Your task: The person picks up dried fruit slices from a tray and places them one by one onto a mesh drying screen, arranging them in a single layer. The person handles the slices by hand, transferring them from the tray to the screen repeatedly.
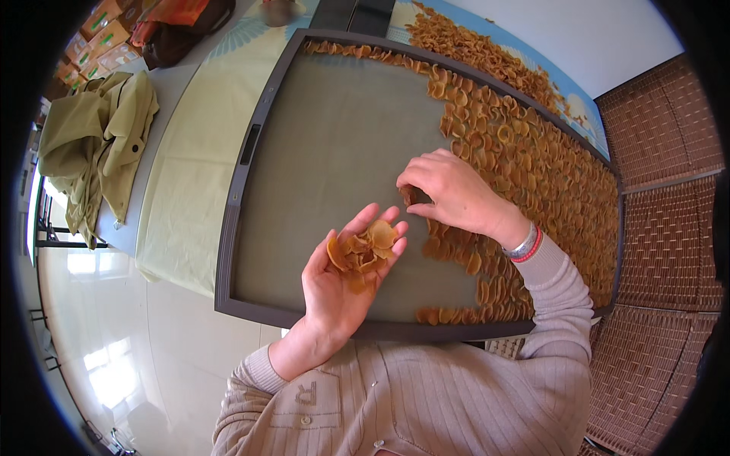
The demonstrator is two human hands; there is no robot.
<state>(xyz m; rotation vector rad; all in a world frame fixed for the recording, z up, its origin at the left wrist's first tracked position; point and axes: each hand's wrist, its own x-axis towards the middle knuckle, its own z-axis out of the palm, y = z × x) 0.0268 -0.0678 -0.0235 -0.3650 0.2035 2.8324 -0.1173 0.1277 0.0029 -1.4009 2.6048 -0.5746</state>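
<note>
My left hand (342, 285) is palm up over the screen, cupping a small pile of thin, curled orange-brown dried slices (365, 251). To its right, my right hand (450, 185) arches over the mesh with a darker slice (406, 195) between thumb and fingers. Beneath both hands lies a large dark-framed mesh screen (319, 137). Overlapping rows of similar slices (547, 188) cover its right part, and a single line of them follows the far edge. Part of the rows is hidden by my right hand and forearm.
A loose heap of slices (479, 51) lies beyond the frame on a blue patterned cloth. Brown woven panels (667, 239) stand at the right. At the left are a pale yellow cloth (182, 188), an olive garment (102, 137) and stacked boxes (105, 43).
</note>
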